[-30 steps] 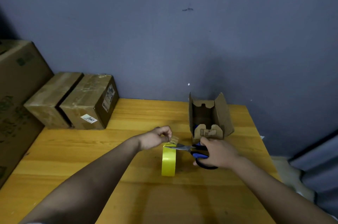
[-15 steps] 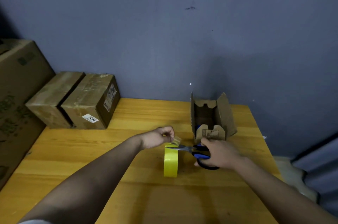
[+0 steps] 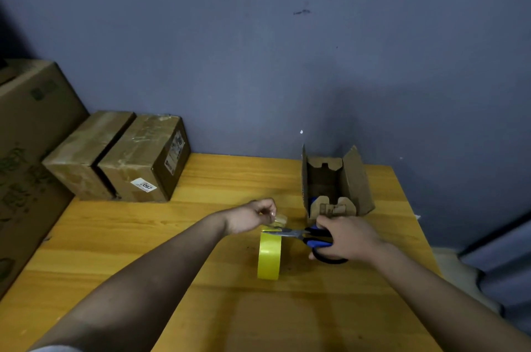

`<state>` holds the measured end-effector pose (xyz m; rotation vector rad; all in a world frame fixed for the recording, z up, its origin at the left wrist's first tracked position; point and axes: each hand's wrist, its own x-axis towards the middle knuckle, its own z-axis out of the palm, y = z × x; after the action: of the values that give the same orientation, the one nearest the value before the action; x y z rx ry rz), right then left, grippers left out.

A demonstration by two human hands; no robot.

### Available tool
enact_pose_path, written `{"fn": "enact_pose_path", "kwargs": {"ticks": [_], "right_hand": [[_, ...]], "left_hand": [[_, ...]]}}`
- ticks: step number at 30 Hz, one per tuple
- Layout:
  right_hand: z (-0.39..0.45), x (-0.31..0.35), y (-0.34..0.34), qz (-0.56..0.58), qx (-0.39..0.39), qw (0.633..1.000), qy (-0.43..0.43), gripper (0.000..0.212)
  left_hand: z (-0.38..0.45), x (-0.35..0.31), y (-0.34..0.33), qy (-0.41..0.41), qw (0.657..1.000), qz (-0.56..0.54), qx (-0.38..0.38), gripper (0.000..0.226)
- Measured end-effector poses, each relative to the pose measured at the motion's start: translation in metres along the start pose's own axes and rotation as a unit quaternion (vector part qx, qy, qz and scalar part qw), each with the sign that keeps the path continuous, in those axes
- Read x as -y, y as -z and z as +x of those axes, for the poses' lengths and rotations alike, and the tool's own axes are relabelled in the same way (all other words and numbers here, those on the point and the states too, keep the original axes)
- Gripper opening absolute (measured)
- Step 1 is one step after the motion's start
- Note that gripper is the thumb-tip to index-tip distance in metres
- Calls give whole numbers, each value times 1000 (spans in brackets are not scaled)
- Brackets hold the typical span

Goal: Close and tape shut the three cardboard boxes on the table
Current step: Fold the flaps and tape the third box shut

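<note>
A yellow tape roll (image 3: 269,256) stands on edge mid-table. My left hand (image 3: 253,216) pinches the clear free end of tape (image 3: 279,220) pulled up just above the roll. My right hand (image 3: 346,237) grips blue-handled scissors (image 3: 304,234), whose blades lie across the tape strip at the roll's top. Behind the right hand stands a small cardboard box (image 3: 334,183) with its flaps open. Two closed boxes with shiny tape on top, one (image 3: 143,160) with a white label and another (image 3: 86,152) to its left, sit side by side at the back left.
A large cardboard carton (image 3: 26,156) stands against the table's left edge. The wooden table (image 3: 201,294) meets a blue-grey wall (image 3: 258,50) at the back; its right edge drops off beyond the open box.
Both hands hold nearly the same pose over the roll. The pinched tape end has lifted slightly, and the view has shifted a little.
</note>
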<state>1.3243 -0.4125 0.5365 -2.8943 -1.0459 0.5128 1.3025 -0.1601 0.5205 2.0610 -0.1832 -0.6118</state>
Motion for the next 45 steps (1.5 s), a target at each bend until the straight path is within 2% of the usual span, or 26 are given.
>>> {"fn": "enact_pose_path", "kwargs": {"ticks": [6,10,16,19,26,30,32,36,40,45], "right_hand": [[7,-1,-2,-28,13,999,-8,38],[7,-1,-2,-28,14,999,-7,38],[4,1,-3,-92,-10,996,6,34],[-1,4,0,-103,-13,995,-1,33],[-12,14,-3,-117,-24,992,-42,50],[-18,13,-4,-126,-73,986,-87,58],[-22,12,-4,-127,-73,985,-97,58],[-38,10,-24,-81,-35,986,-140,54],[-55,12,-58,53,-18,974,-221,45],[-57,30,-85,151,-7,949,-276,38]], "left_hand": [[-1,-1,1,2,1000,-13,-12,16],[-1,0,1,0,1000,-22,-9,19],[1,4,-1,-4,998,-58,-27,19],[1,5,-2,9,994,-102,-37,16],[2,7,-4,6,988,-139,-62,15],[3,16,-3,16,991,-114,-69,16],[4,16,-3,18,986,-145,-83,18],[6,15,-1,18,965,-229,-124,17],[6,15,-2,20,973,-200,-112,11],[8,16,-4,14,979,-167,-113,16]]}}
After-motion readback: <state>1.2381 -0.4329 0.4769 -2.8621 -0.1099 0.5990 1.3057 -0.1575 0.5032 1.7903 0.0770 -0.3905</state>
